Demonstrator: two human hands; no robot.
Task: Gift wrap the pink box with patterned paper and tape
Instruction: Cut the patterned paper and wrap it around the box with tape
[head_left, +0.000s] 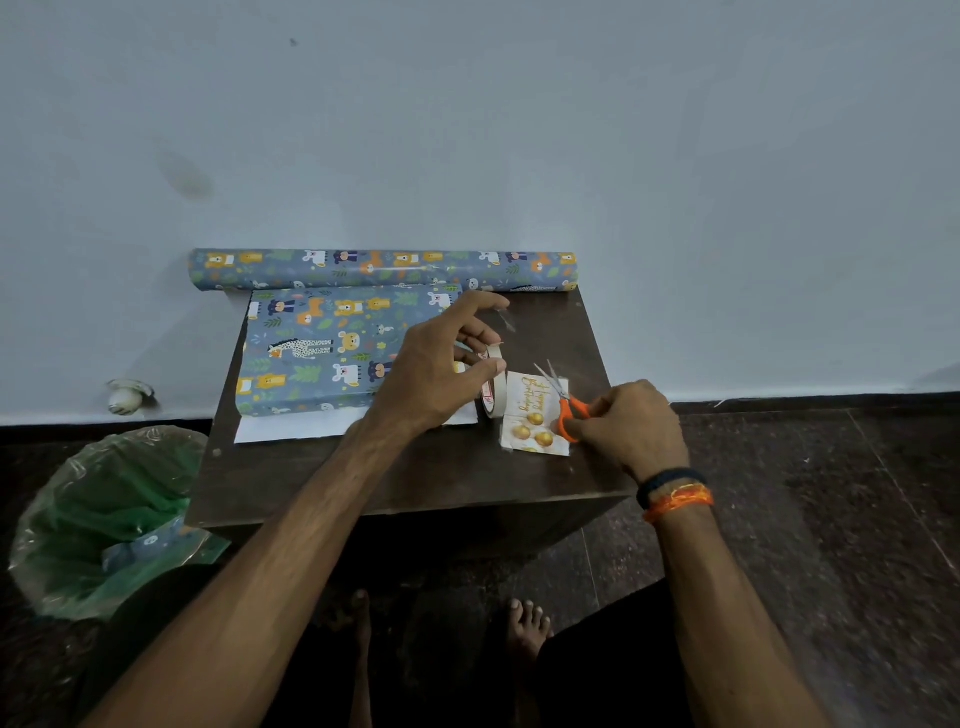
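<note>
Tape-cutting time. Beside the wrapped box (332, 353), the left hand (441, 374) holds the tape roll (493, 387), pulling a strip. The right hand (628, 426) grips scissors (563, 400). Next: snip carefully.

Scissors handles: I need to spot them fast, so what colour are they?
Orange, seen in the head view: the scissors, gripped by the right hand.

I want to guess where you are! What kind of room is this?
Probably a room at home: a small dark table against a plain wall, and a lined bin on the stone floor.
</note>
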